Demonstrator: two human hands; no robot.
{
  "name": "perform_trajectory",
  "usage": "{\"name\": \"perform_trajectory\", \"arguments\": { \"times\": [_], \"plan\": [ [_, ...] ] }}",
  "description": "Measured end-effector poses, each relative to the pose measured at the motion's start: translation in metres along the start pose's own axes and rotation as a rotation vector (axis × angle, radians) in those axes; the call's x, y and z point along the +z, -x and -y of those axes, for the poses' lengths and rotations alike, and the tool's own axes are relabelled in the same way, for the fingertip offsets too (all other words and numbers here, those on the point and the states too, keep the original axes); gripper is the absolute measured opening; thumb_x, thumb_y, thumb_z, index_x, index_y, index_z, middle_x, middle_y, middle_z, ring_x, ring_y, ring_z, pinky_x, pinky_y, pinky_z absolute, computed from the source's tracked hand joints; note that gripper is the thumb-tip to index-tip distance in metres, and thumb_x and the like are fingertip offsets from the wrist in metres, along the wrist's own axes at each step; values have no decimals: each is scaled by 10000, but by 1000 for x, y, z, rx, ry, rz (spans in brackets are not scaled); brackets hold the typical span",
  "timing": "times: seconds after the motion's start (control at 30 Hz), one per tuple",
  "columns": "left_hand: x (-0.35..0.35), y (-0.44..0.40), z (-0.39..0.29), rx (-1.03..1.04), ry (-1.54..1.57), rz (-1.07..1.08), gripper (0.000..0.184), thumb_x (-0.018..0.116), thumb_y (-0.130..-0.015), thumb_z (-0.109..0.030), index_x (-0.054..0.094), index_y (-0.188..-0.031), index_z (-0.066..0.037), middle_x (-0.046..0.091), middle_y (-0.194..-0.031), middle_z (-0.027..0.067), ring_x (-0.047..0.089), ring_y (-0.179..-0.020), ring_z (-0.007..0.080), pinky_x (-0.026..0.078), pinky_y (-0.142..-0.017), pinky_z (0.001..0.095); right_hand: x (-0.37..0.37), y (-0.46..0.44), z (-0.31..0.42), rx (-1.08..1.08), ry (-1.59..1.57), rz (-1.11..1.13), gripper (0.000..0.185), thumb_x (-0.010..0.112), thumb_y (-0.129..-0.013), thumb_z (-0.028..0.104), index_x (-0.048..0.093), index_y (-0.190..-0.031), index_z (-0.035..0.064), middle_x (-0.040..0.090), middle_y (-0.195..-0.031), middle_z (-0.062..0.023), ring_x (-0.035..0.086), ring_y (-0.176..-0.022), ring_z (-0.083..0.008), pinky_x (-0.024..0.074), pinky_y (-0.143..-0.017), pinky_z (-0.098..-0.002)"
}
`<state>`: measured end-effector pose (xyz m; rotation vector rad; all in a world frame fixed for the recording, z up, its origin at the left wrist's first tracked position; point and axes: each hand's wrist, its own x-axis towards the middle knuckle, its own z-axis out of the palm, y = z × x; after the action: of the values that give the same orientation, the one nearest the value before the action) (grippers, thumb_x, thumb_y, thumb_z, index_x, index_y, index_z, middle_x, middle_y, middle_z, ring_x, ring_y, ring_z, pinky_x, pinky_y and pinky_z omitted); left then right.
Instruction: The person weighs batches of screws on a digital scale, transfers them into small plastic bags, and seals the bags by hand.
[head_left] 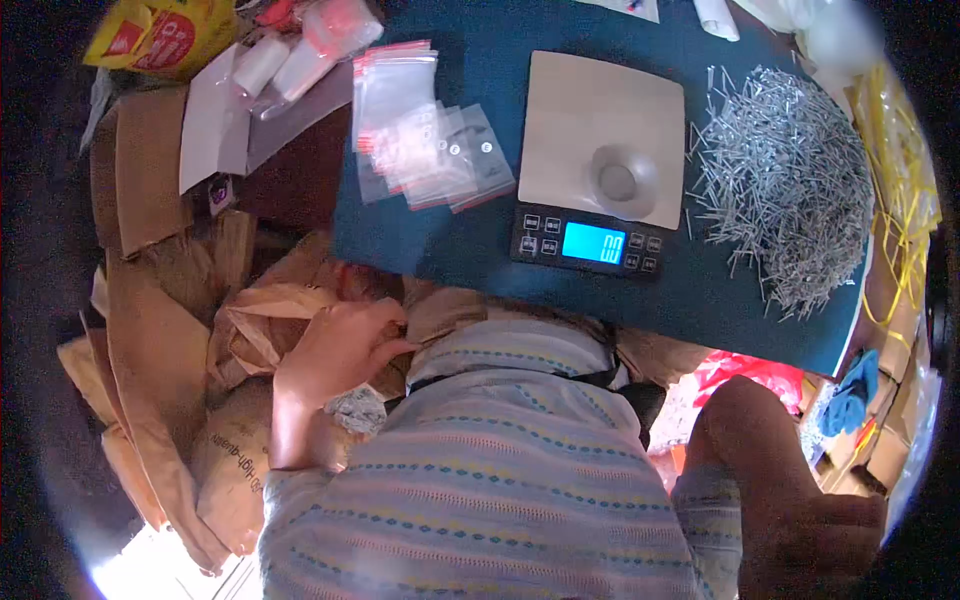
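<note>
My left hand (345, 338) is low beside my lap, left of my waist, with its fingers curled in; whatever they may hold is hidden. Behind it lies crumpled brown paper (262, 315). My right arm (760, 440) is bent at the lower right, and its hand cannot be made out. On the dark table (460, 245) stands a digital scale (560, 120) with its display lit, showing zeros. A small round clear dish (617, 180) sits on its plate. To the scale's right is a big heap of metal nails (785, 180). Small zip bags (430, 150) lie fanned out at its left.
Open cardboard (150, 170) and a brown sack (235, 450) crowd the left side. A yellow packet (165, 38) and clear plastic packs (300, 65) lie at the upper left. Yellow straps (900, 170), a blue cloth (850, 395) and a red bag (750, 378) are on the right.
</note>
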<state>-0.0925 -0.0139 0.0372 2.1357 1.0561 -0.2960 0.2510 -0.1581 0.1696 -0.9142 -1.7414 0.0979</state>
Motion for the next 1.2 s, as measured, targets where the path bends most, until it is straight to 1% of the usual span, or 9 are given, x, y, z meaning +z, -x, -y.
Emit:
{"name": "perform_trajectory", "arguments": {
  "times": [0.13, 0.2, 0.4, 0.47, 0.5, 0.57, 0.77, 0.9, 1.2],
  "plan": [
    [0, -6, 1, -21, 20, 51, 240, 675, -822, -225, 603, -942, -30, 638, -849, 175, 611, -822, 387, 470, -684, 467, 30, -11, -15, -384, 191, -388, 154, 426, -955, 292, 465, -944, 143, 448, -673, 43, 469, -411, -170, 387, -368, -311],
    [1, -6, -1, 5, 24, 6, 241, 674, -825, -218, 601, -946, -24, 640, -861, 178, 614, -829, 385, 475, -685, 459, 17, -5, -8, -622, 5, -549, 312, 426, -949, 461, 440, -1019, 157, 472, -726, 42, 475, -394, -185, 402, -371, -332],
    [3, -17, -11, 158, 106, -178, 211, 678, -821, -120, 598, -971, 5, 645, -937, 173, 626, -868, 371, 506, -728, 415, 35, 70, -70, 317, 38, -601, 345, 687, -785, 128, 593, -1113, 75, 635, -909, -13, 582, -674, -153, 488, -602, -267],
    [4, -20, -15, 178, 134, -216, 207, 678, -815, -101, 602, -976, 5, 645, -940, 170, 628, -868, 366, 508, -732, 413, 20, 51, -99, 844, 407, 58, 356, 647, -807, 55, 600, -1159, 80, 640, -1013, -24, 582, -851, -150, 472, -739, -250],
    [5, -22, -16, 186, 146, -239, 207, 678, -812, -92, 604, -979, 4, 644, -942, 169, 629, -867, 364, 509, -735, 411, 19, 64, -131, 639, 509, 340, 633, 710, -706, -22, 522, -1288, 144, 605, -1127, -116, 608, -930, -264, 516, -759, -337],
    [6, -27, -13, 195, 134, -241, 212, 683, -804, -83, 607, -984, 2, 645, -944, 169, 631, -874, 361, 510, -742, 410, 19, 81, -147, 746, 639, 566, 728, 704, -660, -31, 489, -1320, 191, 516, -1263, -158, 537, -1097, -344, 490, -872, -403],
    [14, -47, -13, 219, 80, -320, 277, 701, -785, -67, 614, -1042, -9, 622, -1104, 171, 615, -1013, 340, 498, -856, 394, 26, 107, -190, 671, 656, 605, 807, 681, -635, -52, 435, -1358, 211, 446, -1338, -178, 473, -1173, -408, 459, -949, -423],
    [23, -75, -9, 303, -59, -489, 306, 691, -782, -37, 610, -1077, -22, 565, -1246, 177, 542, -1160, 365, 459, -959, 397, 33, 101, -224, 574, 676, 521, 746, 678, -638, -34, 478, -1324, 178, 479, -1296, -177, 506, -1125, -400, 468, -934, -422],
    [49, -127, -1, 229, -253, -687, 318, 540, -811, 59, 601, -1119, 5, 575, -1227, 200, 525, -1188, 359, 486, -921, 413, 45, 106, -252, 491, 709, 351, 384, 668, -666, -15, 659, -1035, 88, 609, -1075, -116, 602, -949, -312, 506, -826, -394]
  ]
}}
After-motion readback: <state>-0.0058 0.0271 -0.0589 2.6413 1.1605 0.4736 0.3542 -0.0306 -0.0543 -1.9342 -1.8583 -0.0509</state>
